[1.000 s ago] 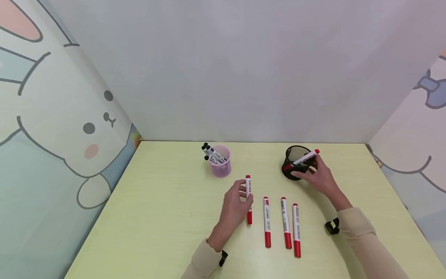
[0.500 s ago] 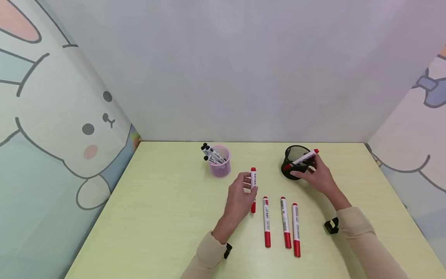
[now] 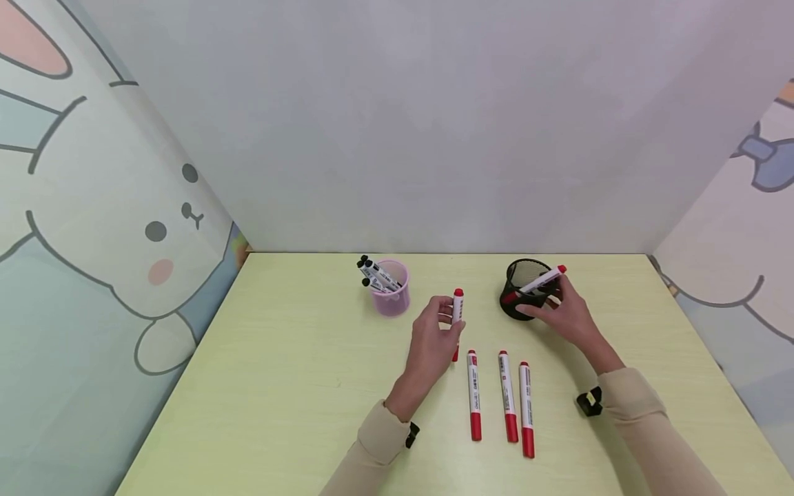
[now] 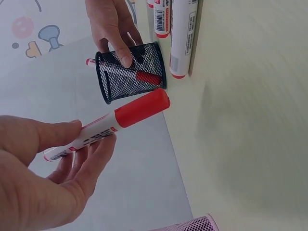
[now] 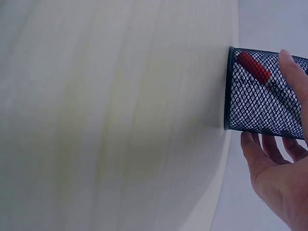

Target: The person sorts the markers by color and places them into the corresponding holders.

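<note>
My left hand pinches a red-and-white marker between thumb and fingers. In the left wrist view its red end points away from the palm, toward the black cup. At the back right, my right hand grips the side of a black mesh pen cup, thumb on one side and fingers on the other. Leaning inside that cup is another red marker, one red end sticking out over the rim. The cup stands upright on the pale yellow table.
Three red markers lie side by side between the two forearms. A pink cup at the back left of the left hand holds several black-capped markers. A grey wall borders the table's far edge.
My left hand has lifted the marker and carried it forward and to the right, toward the black mesh cup. The right hand keeps its grip on the cup.
</note>
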{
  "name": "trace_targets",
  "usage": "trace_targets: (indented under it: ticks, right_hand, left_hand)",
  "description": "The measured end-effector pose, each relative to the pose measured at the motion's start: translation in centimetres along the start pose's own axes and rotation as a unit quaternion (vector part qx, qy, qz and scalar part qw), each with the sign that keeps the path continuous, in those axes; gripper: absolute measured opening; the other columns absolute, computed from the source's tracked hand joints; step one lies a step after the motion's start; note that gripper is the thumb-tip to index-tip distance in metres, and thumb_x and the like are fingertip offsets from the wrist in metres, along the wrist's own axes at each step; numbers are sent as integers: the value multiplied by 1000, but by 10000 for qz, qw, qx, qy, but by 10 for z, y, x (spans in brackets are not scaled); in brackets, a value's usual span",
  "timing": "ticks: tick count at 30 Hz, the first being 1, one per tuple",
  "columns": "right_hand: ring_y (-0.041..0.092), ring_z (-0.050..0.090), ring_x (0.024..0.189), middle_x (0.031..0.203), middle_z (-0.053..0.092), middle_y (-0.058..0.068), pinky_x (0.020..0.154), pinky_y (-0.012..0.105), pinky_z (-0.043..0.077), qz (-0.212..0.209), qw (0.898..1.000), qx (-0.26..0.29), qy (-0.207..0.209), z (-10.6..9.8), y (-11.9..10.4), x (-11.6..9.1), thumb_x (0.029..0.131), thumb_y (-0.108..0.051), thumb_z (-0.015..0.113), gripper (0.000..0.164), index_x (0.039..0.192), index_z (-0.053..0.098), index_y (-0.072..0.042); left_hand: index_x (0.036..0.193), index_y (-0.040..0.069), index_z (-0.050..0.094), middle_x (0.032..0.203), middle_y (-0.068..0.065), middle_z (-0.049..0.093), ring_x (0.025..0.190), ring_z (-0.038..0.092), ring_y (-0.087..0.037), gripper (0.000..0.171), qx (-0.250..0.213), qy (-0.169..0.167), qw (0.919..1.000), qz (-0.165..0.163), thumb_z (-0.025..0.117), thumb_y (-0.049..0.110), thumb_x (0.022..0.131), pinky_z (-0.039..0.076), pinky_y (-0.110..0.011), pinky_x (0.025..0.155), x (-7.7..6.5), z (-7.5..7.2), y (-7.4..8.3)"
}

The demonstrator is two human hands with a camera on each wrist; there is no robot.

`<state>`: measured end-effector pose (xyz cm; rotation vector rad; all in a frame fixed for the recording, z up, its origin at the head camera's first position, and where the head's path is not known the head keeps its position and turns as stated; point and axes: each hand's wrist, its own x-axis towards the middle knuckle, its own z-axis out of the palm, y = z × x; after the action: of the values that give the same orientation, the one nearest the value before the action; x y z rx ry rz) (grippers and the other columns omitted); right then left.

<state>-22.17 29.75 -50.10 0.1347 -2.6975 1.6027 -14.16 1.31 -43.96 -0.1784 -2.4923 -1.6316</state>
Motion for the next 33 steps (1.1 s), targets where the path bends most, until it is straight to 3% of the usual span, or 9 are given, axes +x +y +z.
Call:
trace_targets:
  ticks: [15, 33]
  right_hand:
    - [43, 41, 140, 144, 46, 25, 113, 55, 38, -18, 10000, -15, 12, -1, 0, -1, 84, -32, 87, 89, 147, 32, -1]
    - [46, 40, 140, 144, 46, 27, 113, 58, 38, -14, 10000, -53, 29, 0, 0, 0, 84, -34, 87, 90, 147, 32, -1]
  left_hand:
    - [124, 4, 60, 113, -8, 66, 101, 66, -18, 35, -20, -64, 9994, 327, 75, 1, 93, 58, -18, 81, 13, 7, 6]
    - [120, 6, 62, 111, -6, 68, 100, 66, -13, 31, -74, -136, 9933, 1144, 74, -1, 92, 56, -17, 85, 34, 19, 11]
